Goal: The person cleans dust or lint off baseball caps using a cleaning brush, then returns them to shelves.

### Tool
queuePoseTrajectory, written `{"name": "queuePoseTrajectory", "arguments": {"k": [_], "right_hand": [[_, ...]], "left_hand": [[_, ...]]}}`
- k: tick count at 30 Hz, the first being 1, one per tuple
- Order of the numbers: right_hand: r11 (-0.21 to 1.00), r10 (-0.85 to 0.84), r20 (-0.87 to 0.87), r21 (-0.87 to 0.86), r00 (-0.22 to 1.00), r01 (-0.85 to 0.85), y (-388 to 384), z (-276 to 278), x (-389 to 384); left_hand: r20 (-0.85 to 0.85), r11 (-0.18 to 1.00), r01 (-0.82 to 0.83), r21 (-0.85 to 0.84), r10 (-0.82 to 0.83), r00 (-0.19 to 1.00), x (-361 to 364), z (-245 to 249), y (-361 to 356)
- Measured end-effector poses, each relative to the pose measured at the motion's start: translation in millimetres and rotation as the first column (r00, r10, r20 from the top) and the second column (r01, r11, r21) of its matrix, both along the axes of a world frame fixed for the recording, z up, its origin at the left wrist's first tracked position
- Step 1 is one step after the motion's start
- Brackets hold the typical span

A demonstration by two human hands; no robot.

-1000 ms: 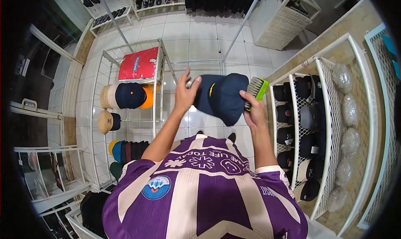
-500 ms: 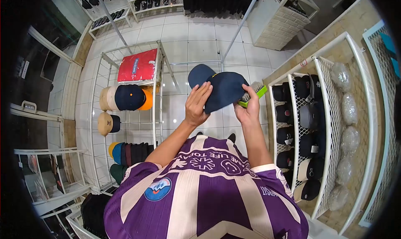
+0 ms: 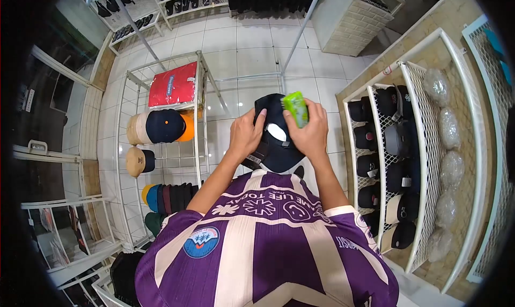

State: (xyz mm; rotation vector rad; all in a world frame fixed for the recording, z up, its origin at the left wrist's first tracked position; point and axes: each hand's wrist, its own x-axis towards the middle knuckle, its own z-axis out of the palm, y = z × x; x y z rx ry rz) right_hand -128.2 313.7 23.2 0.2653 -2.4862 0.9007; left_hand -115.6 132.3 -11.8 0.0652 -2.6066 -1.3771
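The dark cap [image 3: 282, 156] is right in front of me, held in the air between my two hands, with the hole at its back turned up towards me and a bright patch showing through it. My left hand [image 3: 247, 134] is at its 9 o'clock, fingers bent close together, thumb over the cloth, pinching the edge. My right hand [image 3: 311, 129], at 3 o'clock, is curled snugly round the green brush [image 3: 295, 109], which sits at the cap's 1 o'clock; the thumb lies against the cap too, though I can't tell how hard it presses. The bristles are blurred, so their exact angle is unclear.

Held this way, I think my left pinch should carry most of the weight, firm but not enough to crease the crown. I'd keep the brush level and its bristles clear of the strap, and leave the swing tag [image 3: 255, 159] at 7 o'clock hanging free, not folded under my palm.

Further out, my striped shirt [image 3: 274, 248] fills 6 o'clock. The wire rack [image 3: 199, 57] stands towards 10 o'clock, bearing a red packet [image 3: 173, 84] and more caps [image 3: 163, 126]. At 3 o'clock is the white mesh shelf [image 3: 427, 162].
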Motion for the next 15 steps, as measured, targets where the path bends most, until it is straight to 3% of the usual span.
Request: {"name": "queuePoseTrajectory", "arguments": {"k": [3,5,6,9,12,14,15], "right_hand": [[0.995,0.032,0.116,-0.102,0.993,-0.020,-14,-6,2],[0.902,0.170,0.324,-0.431,0.931,-0.015,-23,-2,5],[0.901,0.173,0.322,-0.433,0.931,-0.017,-21,-7,2],[0.995,-0.007,0.149,-0.096,0.989,0.021,-12,-17,-8],[0.998,-0.049,0.128,-0.040,0.991,0.055,-16,-21,-13],[0.959,0.167,0.190,-0.259,0.968,-0.115,-23,-28,-7],[0.957,0.230,0.164,-0.218,0.959,-0.192,-23,-15,-1]], "left_hand": [[-0.059,0.998,0.064,-0.011,-0.065,0.996,6,9,7],[-0.059,0.997,0.077,-0.014,-0.078,0.995,6,-3,10],[-0.060,0.996,0.088,-0.015,-0.089,0.994,5,-7,10],[-0.070,0.995,0.095,0.019,-0.094,0.993,6,-7,3],[-0.109,0.986,0.103,0.132,-0.089,0.990,7,-6,8],[-0.042,0.997,0.050,0.062,-0.048,0.998,4,-13,6],[-0.041,0.997,0.052,0.061,-0.050,0.998,3,-17,4]]}}
